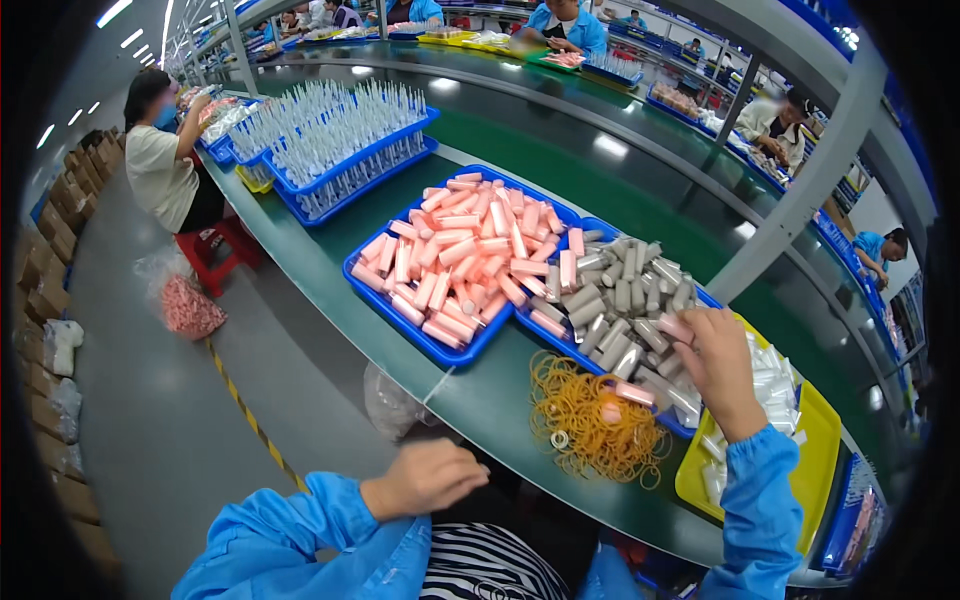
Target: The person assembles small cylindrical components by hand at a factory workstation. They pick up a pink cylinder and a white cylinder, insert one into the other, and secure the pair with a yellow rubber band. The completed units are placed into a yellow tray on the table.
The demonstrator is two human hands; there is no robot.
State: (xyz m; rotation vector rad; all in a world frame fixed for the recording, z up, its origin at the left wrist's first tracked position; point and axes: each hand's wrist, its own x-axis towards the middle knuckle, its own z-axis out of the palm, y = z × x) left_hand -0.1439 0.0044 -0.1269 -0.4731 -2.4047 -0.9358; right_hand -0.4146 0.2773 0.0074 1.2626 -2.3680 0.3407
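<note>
Here, the long green bench (330, 290) carries everything, and on it sit three trays: a blue tray of pink tubes (455, 255), a second blue tray of silver tubes (615, 295), and a yellow tray (815, 440) with clear pieces. My right hand (715, 365) reaches over the silver tubes, fingers curled together, seemingly pinching a pink tube (675, 328) at its tip. These tubes look light, hard and smooth, likely slippery plastic, so I judge a grip across the middle of the barrel safest. Beside that tray lies a heap of orange rubber bands (590, 415), soft, stretchy and prone to tangling; a single one is best hooked with a fingertip. Another pink tube (632, 392) rests at the heap's edge. My left hand (425, 478) sits low near my lap, loosely closed; whether it holds anything I cannot tell. My right palm hides what lies beneath it, and the yellow tray's contents are too blurred to identify.
</note>
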